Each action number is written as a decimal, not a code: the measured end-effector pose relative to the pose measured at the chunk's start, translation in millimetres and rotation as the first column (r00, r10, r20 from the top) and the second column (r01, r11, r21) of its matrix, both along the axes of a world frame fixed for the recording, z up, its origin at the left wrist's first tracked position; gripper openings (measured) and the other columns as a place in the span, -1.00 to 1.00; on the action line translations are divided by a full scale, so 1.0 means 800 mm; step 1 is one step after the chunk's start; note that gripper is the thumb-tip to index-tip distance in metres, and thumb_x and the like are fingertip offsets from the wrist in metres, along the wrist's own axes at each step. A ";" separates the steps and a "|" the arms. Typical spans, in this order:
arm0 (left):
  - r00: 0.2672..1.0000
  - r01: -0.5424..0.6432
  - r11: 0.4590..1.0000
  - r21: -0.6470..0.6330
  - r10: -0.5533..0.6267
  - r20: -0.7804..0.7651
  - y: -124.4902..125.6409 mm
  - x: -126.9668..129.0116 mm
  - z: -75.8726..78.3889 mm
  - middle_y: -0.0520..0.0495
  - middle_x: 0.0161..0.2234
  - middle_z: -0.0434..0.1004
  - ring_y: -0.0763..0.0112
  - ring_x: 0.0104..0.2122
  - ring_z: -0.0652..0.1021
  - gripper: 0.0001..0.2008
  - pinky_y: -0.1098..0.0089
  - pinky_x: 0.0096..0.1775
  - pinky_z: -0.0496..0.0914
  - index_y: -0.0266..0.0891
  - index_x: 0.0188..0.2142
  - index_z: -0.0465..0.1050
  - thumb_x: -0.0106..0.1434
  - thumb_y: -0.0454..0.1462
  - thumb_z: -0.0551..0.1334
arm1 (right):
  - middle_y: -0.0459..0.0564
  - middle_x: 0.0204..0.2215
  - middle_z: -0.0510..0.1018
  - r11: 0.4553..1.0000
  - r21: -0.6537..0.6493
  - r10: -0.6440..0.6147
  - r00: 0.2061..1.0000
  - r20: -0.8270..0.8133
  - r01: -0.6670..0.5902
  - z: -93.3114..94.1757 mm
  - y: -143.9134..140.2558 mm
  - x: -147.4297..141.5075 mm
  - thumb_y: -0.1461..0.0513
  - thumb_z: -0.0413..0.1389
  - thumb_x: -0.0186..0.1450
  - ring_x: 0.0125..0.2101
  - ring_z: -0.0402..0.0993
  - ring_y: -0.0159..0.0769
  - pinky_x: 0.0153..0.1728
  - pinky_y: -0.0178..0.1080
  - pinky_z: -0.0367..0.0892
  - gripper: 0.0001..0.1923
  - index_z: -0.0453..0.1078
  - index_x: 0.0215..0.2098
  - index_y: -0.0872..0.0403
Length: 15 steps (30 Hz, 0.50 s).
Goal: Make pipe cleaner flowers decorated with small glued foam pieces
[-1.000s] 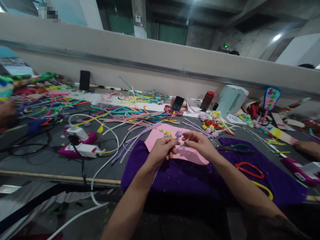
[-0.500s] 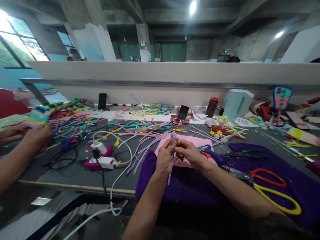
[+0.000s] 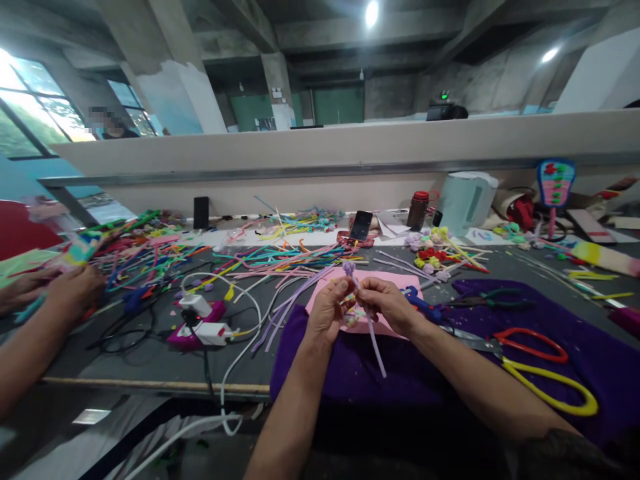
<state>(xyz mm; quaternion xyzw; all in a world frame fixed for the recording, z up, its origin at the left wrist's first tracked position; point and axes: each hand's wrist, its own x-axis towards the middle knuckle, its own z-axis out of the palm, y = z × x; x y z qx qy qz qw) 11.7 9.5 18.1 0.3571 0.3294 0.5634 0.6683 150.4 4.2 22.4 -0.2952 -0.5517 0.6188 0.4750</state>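
At the centre of the frame, the left hand (image 3: 327, 311) and right hand (image 3: 384, 304) each keep a narrow pinching grip on 1 lilac pipe cleaner (image 3: 369, 325), raised above the pink sheet (image 3: 385, 279) so its flower tip stays upright and its tail hangs free.

Both hands (image 3: 357, 308) pinching lilac pipe cleaner (image 3: 369, 321), purple cloth (image 3: 350, 370) beneath

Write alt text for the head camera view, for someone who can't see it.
A person's left hand and right hand together pinch a lilac pipe cleaner topped with a small flower, above a pink felt sheet on purple cloth. Loose pipe cleaners, scissors and a power strip lie on the grey table; a co-worker's hand works at left.
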 end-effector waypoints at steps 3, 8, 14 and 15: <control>1.000 -0.002 0.999 0.042 0.002 0.003 -0.001 0.000 -0.004 -0.05 -0.35 0.48 0.46 -0.38 0.46 -0.68 0.44 -0.33 0.31 -0.28 -0.32 0.48 -0.09 -0.17 0.33 | -0.21 -0.69 0.28 1.000 0.020 0.015 1.000 0.013 -0.015 -0.002 0.000 0.000 0.14 0.13 0.11 -0.75 0.13 -0.55 -0.75 -0.44 0.02 -0.81 0.25 -0.48 0.10; 0.994 -0.100 0.991 0.086 0.103 -0.041 -0.006 0.000 -0.007 -0.03 -0.32 0.49 0.51 -0.42 0.46 -0.69 0.48 -0.36 0.31 -0.26 -0.31 0.49 -0.09 -0.19 0.33 | -0.22 -0.69 0.28 0.999 0.052 0.008 0.998 0.067 -0.012 -0.005 -0.001 -0.003 0.17 0.11 0.11 -0.76 0.14 -0.55 -0.76 -0.44 0.04 -0.82 0.24 -0.49 0.11; 0.976 -0.194 0.974 0.119 0.203 -0.073 -0.011 0.002 -0.007 -0.01 -0.41 0.50 0.55 -0.47 0.44 -0.74 0.53 -0.40 0.30 -0.29 -0.38 0.51 -0.10 -0.22 0.34 | -0.22 -0.67 0.30 1.000 -0.015 0.028 0.999 0.041 -0.028 -0.007 -0.005 -0.008 0.17 0.12 0.10 -0.76 0.14 -0.57 -0.76 -0.45 0.07 -0.82 0.25 -0.49 0.12; 0.978 -0.192 0.974 0.118 0.199 -0.057 -0.011 0.002 -0.007 -0.02 -0.40 0.50 0.53 -0.46 0.44 -0.74 0.52 -0.40 0.30 -0.29 -0.37 0.51 -0.10 -0.21 0.34 | -0.22 -0.67 0.31 0.997 -0.052 0.051 0.999 0.017 -0.050 -0.007 -0.005 -0.008 0.17 0.13 0.09 -0.76 0.13 -0.58 -0.76 -0.46 0.07 -0.81 0.25 -0.50 0.13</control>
